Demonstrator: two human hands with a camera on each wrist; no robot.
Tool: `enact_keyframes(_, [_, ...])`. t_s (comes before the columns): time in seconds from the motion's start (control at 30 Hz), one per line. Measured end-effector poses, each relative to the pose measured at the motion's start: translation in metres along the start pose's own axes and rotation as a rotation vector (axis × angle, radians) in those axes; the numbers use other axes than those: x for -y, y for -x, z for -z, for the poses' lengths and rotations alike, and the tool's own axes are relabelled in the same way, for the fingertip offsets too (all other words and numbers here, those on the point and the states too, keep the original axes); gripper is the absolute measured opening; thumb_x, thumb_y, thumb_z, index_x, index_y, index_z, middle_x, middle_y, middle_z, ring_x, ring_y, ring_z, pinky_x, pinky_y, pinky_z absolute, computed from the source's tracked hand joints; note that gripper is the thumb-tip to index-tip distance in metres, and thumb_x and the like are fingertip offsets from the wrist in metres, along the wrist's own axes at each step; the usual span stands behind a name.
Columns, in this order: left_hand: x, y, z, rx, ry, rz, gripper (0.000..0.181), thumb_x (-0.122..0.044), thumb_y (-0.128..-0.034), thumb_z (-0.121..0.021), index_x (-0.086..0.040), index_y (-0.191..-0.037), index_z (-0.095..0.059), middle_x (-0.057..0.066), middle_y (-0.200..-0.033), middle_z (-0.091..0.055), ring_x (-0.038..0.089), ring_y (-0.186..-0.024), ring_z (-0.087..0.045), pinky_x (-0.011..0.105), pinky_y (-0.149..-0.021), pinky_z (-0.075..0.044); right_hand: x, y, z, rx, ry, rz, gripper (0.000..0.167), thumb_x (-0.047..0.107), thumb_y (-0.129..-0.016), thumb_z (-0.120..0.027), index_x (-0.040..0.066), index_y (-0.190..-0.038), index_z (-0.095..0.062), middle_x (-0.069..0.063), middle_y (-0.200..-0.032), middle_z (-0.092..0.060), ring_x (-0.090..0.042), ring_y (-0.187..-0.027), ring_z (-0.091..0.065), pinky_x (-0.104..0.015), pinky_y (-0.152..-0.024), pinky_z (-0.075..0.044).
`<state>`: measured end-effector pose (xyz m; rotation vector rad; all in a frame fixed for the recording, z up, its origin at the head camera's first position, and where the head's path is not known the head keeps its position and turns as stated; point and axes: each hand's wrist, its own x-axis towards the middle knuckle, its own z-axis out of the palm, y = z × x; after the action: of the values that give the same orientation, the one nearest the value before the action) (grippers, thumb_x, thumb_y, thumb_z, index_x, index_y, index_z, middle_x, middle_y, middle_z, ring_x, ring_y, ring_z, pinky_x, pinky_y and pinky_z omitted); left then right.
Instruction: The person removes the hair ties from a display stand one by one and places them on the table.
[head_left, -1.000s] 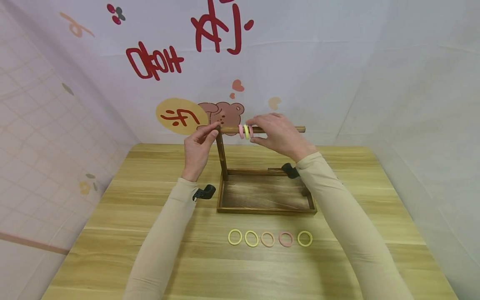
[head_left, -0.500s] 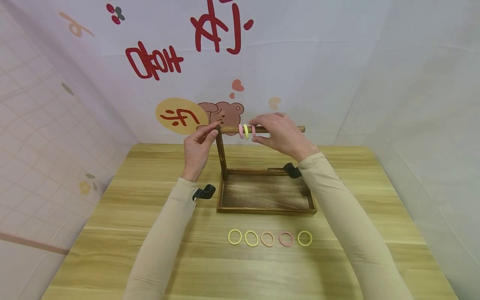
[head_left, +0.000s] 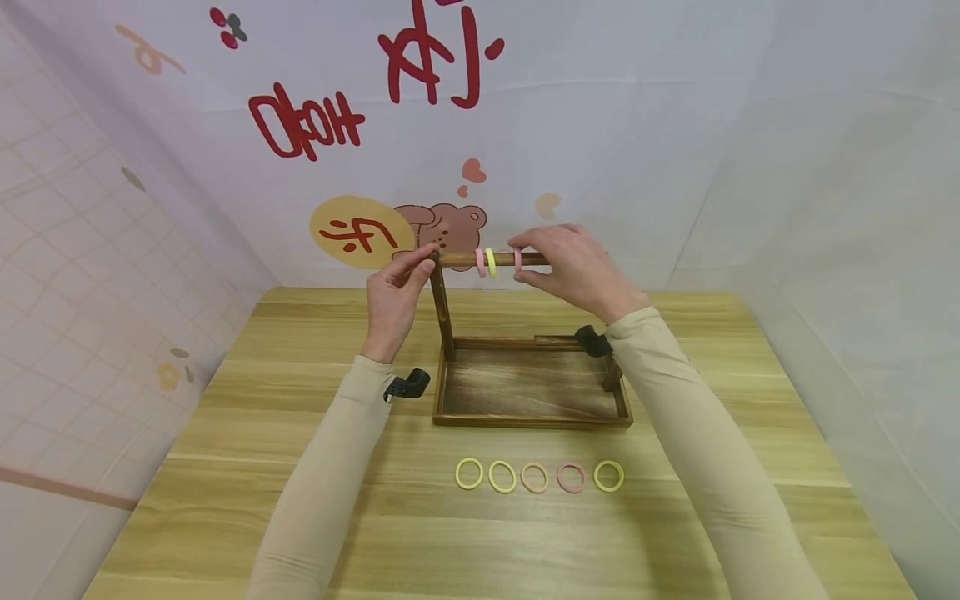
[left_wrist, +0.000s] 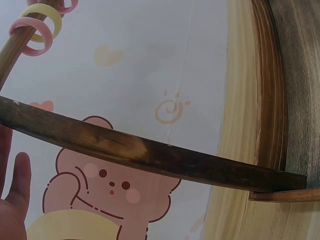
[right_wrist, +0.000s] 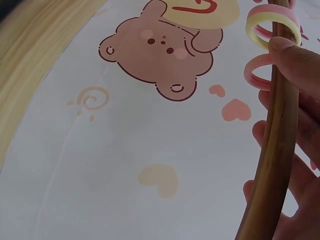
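Note:
A dark wooden stand has a post (head_left: 442, 310) bearing a horizontal rod (head_left: 456, 260). My left hand (head_left: 393, 300) pinches the top of that post, where the rod begins. On the rod, a pink hair tie (head_left: 480, 262) and a yellow hair tie (head_left: 492, 262) hang close together. To their right, my right hand (head_left: 573, 265) pinches another pink hair tie (head_left: 517, 260) between thumb and fingers, still around the rod. In the right wrist view this pink hair tie (right_wrist: 254, 75) sits partly behind the rod and thumb. The rod's right end is hidden by my hand.
Below the rod is the stand's shallow tray (head_left: 532, 421). In front of it lies a row of several hair ties on the wooden table (head_left: 420, 533), including yellow ones (head_left: 469, 487), a peach one (head_left: 535, 490) and a pink one (head_left: 572, 490). A printed cloth (head_left: 637, 150) hangs behind.
My right hand has slid the pink hair tie rightward along the rod, opening a gap from the yellow one. My left hand has stayed at the post.

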<state>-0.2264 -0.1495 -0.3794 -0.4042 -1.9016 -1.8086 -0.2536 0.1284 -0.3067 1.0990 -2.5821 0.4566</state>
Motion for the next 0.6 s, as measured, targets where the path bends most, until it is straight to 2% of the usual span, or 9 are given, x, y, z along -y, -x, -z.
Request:
enact_keyframes(0.2, [-0.0002,-0.0006,0.0004,-0.001,0.002,0.006,0.028,-0.007,-0.101,-0.068,-0.001,-0.128,-0.073,0.015,-0.128,-0.071,0.01,-0.111,-0.069,0.03,-0.099,-0.056,-0.002,0.0042,0.004,-0.009,-0.007,-0.011,0.042,0.025,-0.093,-0.081,0.009,-0.13,-0.069,-0.006,-0.127,-0.072,-0.027,-0.121,-0.065,-0.056,-0.11,-0.042])
enact_keyframes(0.6, [0.0005,-0.0009,0.0009,0.008,0.005,-0.008,0.028,-0.014,-0.1011,-0.069,-0.004,-0.126,-0.075,0.011,-0.125,-0.073,0.015,-0.113,-0.07,0.031,-0.099,-0.056,-0.0081,0.0102,0.0077,-0.014,-0.006,-0.039,0.043,0.026,-0.093,-0.081,0.009,-0.13,-0.069,-0.006,-0.127,-0.072,-0.028,-0.122,-0.064,-0.056,-0.11,-0.041])
